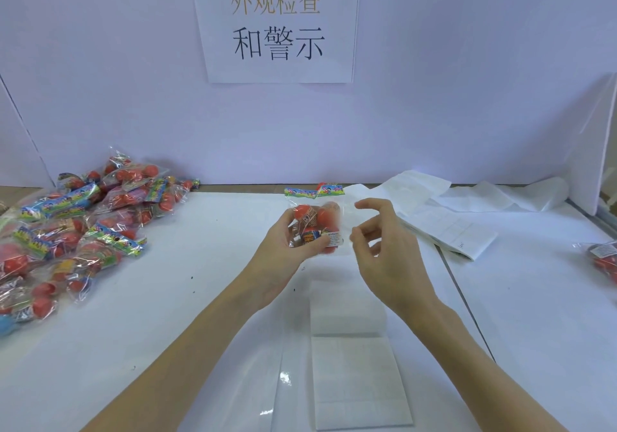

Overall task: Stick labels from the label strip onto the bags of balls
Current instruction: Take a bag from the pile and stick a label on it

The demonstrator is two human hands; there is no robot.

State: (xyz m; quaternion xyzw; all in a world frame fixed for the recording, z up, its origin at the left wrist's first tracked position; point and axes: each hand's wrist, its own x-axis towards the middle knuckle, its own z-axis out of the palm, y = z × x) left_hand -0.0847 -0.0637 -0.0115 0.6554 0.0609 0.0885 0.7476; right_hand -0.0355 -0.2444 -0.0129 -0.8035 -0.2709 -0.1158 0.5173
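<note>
My left hand (287, 248) grips a clear bag of red balls (315, 221) with a colourful header card, held upright above the middle of the table. A small white warning label shows on the bag's lower right. My right hand (384, 244) hovers just to the right of the bag, fingers loosely curled, holding nothing that I can make out. A white label strip (447, 228) lies folded on the table behind my right hand. Another white sheet (357, 378) lies flat near the front edge.
A heap of several bags of balls (76, 228) covers the table's left side. One more bag (604, 258) lies at the far right edge. A white wall with a printed paper sign (277, 24) closes the back.
</note>
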